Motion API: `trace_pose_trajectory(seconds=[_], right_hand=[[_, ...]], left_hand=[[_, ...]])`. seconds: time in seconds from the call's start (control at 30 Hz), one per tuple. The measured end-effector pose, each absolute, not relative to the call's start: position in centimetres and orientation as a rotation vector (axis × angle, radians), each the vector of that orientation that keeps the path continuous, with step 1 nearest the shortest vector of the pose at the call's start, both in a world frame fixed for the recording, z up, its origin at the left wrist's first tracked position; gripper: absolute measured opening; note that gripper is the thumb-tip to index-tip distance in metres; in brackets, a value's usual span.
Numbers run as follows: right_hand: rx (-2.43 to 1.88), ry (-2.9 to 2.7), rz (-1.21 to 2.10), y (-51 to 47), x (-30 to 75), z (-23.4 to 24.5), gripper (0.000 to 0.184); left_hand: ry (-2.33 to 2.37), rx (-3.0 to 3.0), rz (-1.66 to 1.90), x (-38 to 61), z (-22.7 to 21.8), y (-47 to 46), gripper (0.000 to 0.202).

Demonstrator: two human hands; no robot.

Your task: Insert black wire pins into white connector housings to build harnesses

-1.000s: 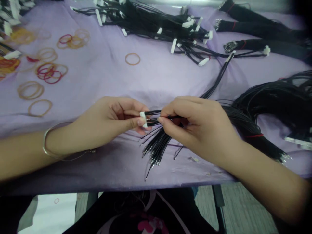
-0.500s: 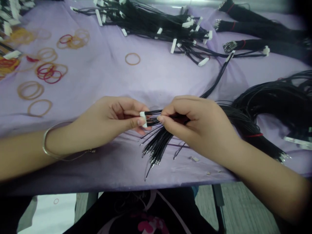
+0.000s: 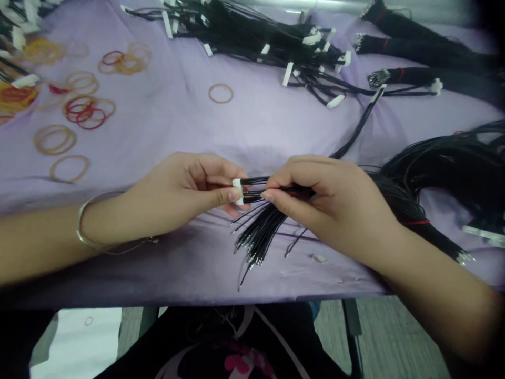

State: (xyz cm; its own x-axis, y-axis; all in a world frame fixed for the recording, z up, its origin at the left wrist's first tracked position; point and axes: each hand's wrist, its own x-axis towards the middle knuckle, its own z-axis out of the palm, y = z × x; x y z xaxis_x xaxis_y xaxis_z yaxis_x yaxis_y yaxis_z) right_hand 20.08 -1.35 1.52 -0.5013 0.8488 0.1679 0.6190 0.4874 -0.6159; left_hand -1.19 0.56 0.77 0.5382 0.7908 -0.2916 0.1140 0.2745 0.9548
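Between the thumb and fingers of my left hand [image 3: 197, 184] is a small white connector [image 3: 237, 190], held upright over the table. Several black wires [image 3: 254, 180] run from its right side to my right hand [image 3: 319, 192], whose thumb and forefinger pinch them a short way from the connector. Below my right hand, a fan of loose black wires [image 3: 258, 234] with bare metal terminals spreads toward the table's front edge. Where the pinched wires go behind my right hand is hidden.
Rubber bands [image 3: 55, 139] in tan and red lie at the left. A pile of black wires with white connectors [image 3: 252, 37] lies at the back. Tied wire bundles [image 3: 426, 45] are at the back right, and a coiled bundle [image 3: 445, 163] sits at the right on the purple cloth [image 3: 165, 116].
The view has shifted slightly, so the things on the table sit a little to the right. Both hands keep the same hold on the connector and wires.
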Motion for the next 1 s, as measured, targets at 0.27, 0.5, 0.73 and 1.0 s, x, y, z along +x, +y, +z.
trace_pose_trajectory(seconds=[0.27,0.5,0.73,1.0], right_hand=[[-1.191,-2.308,0.688,-1.38,20.09,1.55,0.012],[-1.195,-2.292,0.718,-1.54,19.88,1.62,0.020],[-1.231,-2.304,0.701,-1.45,19.70,1.62,0.020],[-1.201,-2.306,0.692,-1.43,19.63,1.24,0.018]], left_hand=[[0.928,1.249,0.540,-1.25,0.55,0.64,0.010],[0.945,1.231,0.547,-1.29,0.64,0.45,0.012],[0.974,1.251,0.545,-0.94,0.91,0.40,0.012],[0.959,1.226,0.554,-0.92,0.70,0.44,0.016]])
